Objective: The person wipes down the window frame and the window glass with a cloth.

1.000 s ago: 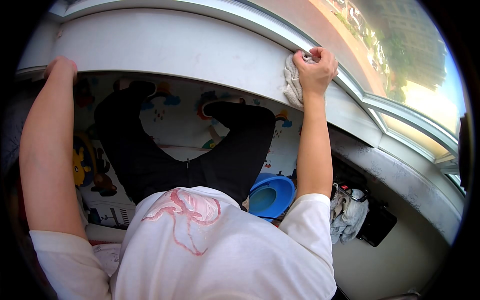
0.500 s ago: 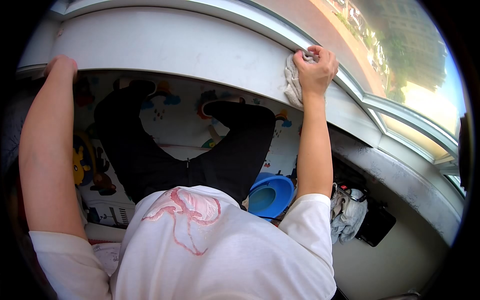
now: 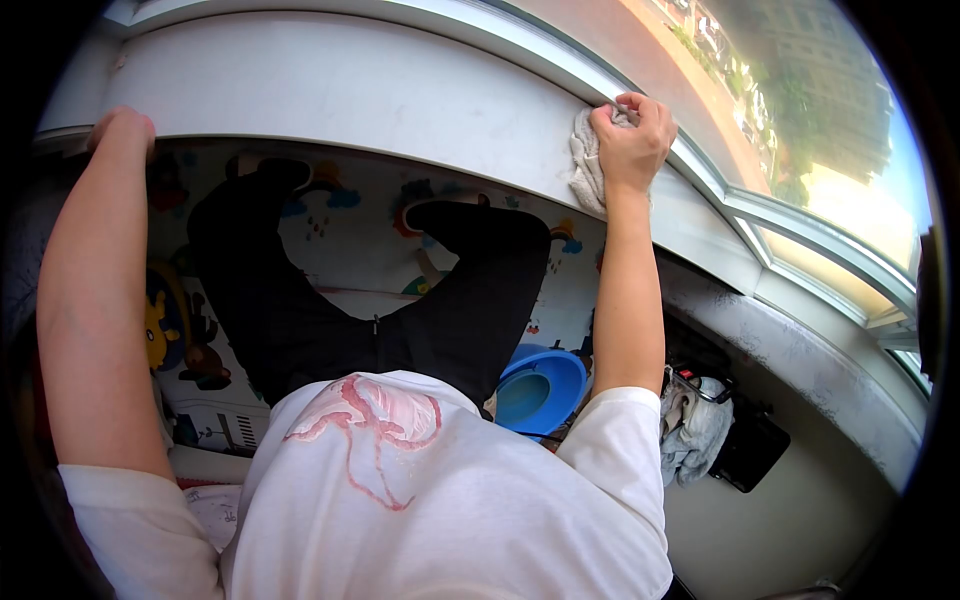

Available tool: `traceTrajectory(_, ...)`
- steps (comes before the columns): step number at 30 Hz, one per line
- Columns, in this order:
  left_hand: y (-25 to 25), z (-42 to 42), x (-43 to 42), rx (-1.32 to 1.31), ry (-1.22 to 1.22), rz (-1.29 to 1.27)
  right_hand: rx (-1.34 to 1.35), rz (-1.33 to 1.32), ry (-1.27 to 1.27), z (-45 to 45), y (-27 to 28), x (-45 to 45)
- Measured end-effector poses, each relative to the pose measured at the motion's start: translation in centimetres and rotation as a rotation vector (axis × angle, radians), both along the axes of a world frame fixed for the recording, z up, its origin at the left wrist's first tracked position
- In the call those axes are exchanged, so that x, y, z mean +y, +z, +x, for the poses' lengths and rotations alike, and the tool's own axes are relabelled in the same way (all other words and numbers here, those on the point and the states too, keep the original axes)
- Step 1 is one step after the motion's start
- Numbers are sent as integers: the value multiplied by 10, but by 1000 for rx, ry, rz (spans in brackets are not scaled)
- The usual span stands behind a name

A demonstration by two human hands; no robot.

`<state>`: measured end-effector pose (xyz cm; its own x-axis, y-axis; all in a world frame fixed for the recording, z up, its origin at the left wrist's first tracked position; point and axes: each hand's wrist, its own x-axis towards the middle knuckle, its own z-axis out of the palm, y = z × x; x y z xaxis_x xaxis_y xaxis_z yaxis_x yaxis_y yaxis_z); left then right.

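the person's right hand (image 3: 638,145), towards one o'clock, is curled nearly closed on a bunched grey cloth (image 3: 588,172), which lies on the white sill (image 3: 350,90) beside the window frame (image 3: 715,185). the cloth looks light, soft and floppy, hard to break; its thick folded middle gives the surest hold, while loose edges may trail. at ten o'clock the left hand (image 3: 122,128) rests at the sill's edge, its fingers mostly hidden, so how far open they are can't be told.
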<state>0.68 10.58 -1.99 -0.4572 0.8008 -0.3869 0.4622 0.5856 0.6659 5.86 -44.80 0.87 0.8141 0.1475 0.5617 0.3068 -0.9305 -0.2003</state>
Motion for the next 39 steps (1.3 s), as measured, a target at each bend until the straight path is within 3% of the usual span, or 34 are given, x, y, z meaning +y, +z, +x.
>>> traceTrajectory(2,-31,-15,51,3,0,-1,8,-11,1,1,-1,-1)
traceTrajectory(8,-35,-16,59,9,0,-3,-18,-9,-19,-1,3,6)
traceTrajectory(14,12,-20,12,19,-10,-10,-14,5,5,2,-4,-3)
traceTrajectory(17,-14,-18,37,22,-12,-12,-19,19,13,-1,1,3)
traceTrajectory(29,1,-20,24,33,-32,-23,-32,-2,17,-2,0,2)
traceTrajectory(31,-35,-17,58,34,-33,-23,-34,-9,17,-2,1,3)
traceTrajectory(39,-17,-19,42,-45,-31,-24,-46,-15,38,0,-2,0)
